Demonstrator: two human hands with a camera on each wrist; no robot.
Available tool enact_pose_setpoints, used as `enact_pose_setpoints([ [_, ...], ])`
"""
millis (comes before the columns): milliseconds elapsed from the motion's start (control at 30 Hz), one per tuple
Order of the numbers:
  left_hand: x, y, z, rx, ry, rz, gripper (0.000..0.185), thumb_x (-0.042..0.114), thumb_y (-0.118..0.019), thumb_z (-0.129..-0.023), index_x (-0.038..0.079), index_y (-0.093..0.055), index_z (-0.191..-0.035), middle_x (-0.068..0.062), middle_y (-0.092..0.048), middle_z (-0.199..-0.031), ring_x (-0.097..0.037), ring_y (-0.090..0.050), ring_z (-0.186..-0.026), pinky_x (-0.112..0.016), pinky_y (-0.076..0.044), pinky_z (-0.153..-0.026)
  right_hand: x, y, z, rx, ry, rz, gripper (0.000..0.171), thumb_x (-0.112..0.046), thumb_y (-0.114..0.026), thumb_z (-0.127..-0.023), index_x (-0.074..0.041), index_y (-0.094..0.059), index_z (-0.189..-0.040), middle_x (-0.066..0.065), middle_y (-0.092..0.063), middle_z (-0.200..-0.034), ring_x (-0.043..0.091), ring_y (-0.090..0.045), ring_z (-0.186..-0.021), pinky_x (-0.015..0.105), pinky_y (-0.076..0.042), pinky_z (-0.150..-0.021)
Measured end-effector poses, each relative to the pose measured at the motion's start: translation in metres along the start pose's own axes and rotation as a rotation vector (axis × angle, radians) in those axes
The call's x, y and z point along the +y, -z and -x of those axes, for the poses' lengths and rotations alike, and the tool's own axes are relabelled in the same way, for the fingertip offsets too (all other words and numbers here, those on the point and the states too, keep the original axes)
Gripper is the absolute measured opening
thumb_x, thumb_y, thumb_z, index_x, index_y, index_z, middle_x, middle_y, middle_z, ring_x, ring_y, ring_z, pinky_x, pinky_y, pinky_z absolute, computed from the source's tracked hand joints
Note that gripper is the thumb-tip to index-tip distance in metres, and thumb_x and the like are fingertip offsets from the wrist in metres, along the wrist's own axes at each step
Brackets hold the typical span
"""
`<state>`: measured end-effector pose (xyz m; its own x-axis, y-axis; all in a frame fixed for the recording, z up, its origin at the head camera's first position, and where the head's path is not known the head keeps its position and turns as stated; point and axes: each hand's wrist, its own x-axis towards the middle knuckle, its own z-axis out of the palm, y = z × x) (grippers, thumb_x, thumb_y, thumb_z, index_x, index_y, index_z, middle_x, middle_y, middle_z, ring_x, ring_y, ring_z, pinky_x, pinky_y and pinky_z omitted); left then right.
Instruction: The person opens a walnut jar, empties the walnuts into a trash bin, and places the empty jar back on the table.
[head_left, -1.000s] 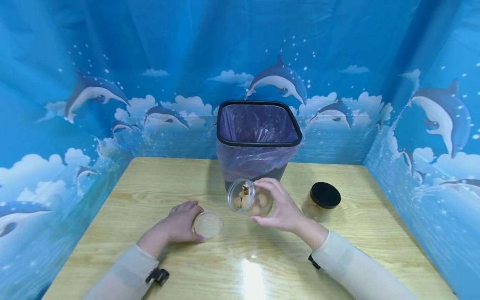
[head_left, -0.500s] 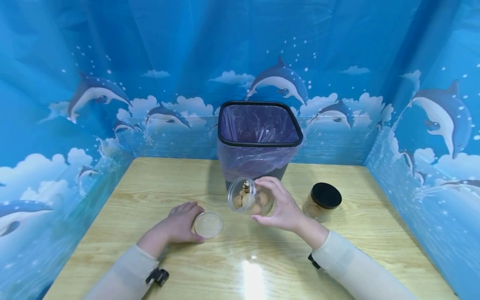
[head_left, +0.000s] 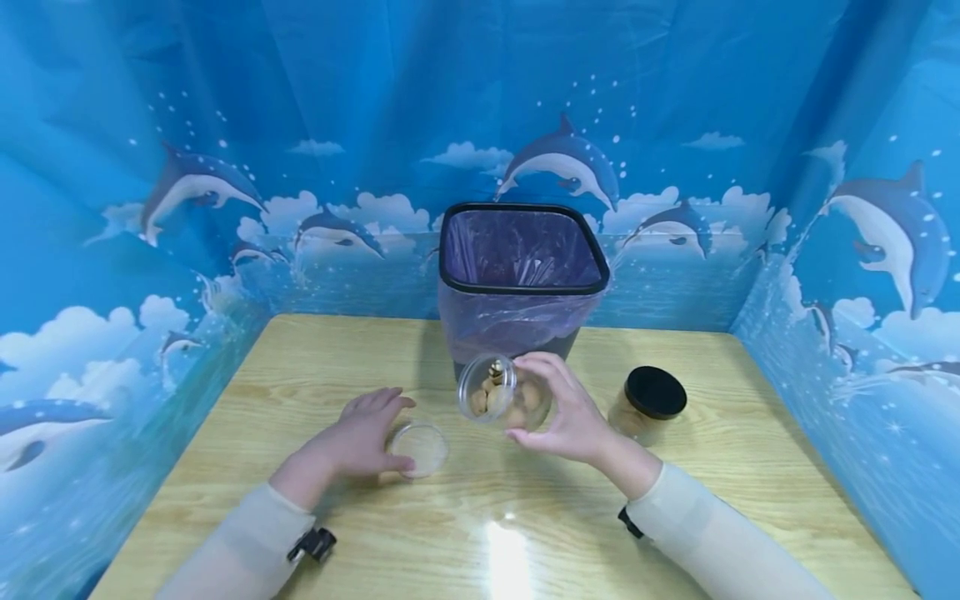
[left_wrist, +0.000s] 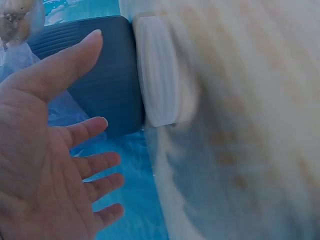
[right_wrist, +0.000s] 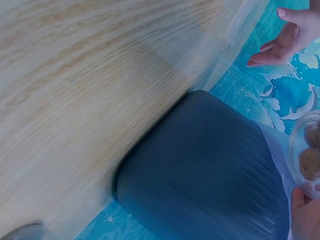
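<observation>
My right hand [head_left: 564,410] grips a clear open jar [head_left: 501,393] of round brown pieces, tipped on its side with its mouth to the left, just above the table in front of the bin. The jar's edge [right_wrist: 306,156] shows in the right wrist view. A clear round lid [head_left: 422,449] lies flat on the wooden table [head_left: 247,392]. My left hand [head_left: 366,423] hovers over the lid's left side with fingers spread, holding nothing. The left wrist view shows that hand's palm [left_wrist: 47,150] open and apart from the lid [left_wrist: 160,72].
A dark square bin [head_left: 519,279] lined with a purple bag stands at the back middle of the table. A second jar with a black lid [head_left: 647,405] stands upright to the right of my right hand. Blue dolphin curtains wall the table on three sides.
My left hand has let go of the clear lid and lifted, its fingers now spread. The lid stays on the table. The right hand and jar have barely moved.
</observation>
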<state>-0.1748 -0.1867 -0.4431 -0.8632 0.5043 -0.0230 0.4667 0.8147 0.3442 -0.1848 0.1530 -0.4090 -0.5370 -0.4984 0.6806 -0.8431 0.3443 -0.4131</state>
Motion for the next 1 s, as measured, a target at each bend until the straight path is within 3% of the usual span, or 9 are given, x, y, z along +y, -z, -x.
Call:
enact_pose_setpoints([
  [500,0.018,0.031,-0.007,0.186,-0.129,-0.067,0.084,0.056,-0.066,-0.09,0.005,-0.038,-0.151,-0.022,-0.033,-0.157,-0.041,-0.029,-0.144,-0.063,-0.02,-0.116,0.003,0.012,-0.003,0.055,0.035,-0.015,0.087,-0.01,-0.092,-0.058,0.001,-0.049,-0.133,0.019,-0.052,-0.131,0.031,-0.049,-0.122,0.031,-0.035,-0.113],
  [1000,0.04,0.064,-0.019,0.383,-0.166,-0.072,0.069,0.048,-0.058,-0.098,0.009,-0.039,-0.152,-0.016,-0.033,-0.158,-0.04,-0.033,-0.142,-0.062,-0.022,-0.115,0.002,0.026,0.001,0.089,-0.015,-0.025,0.091,-0.004,-0.092,-0.057,0.0,-0.047,-0.136,0.02,-0.049,-0.135,0.025,-0.045,-0.13,0.031,-0.033,-0.114],
])
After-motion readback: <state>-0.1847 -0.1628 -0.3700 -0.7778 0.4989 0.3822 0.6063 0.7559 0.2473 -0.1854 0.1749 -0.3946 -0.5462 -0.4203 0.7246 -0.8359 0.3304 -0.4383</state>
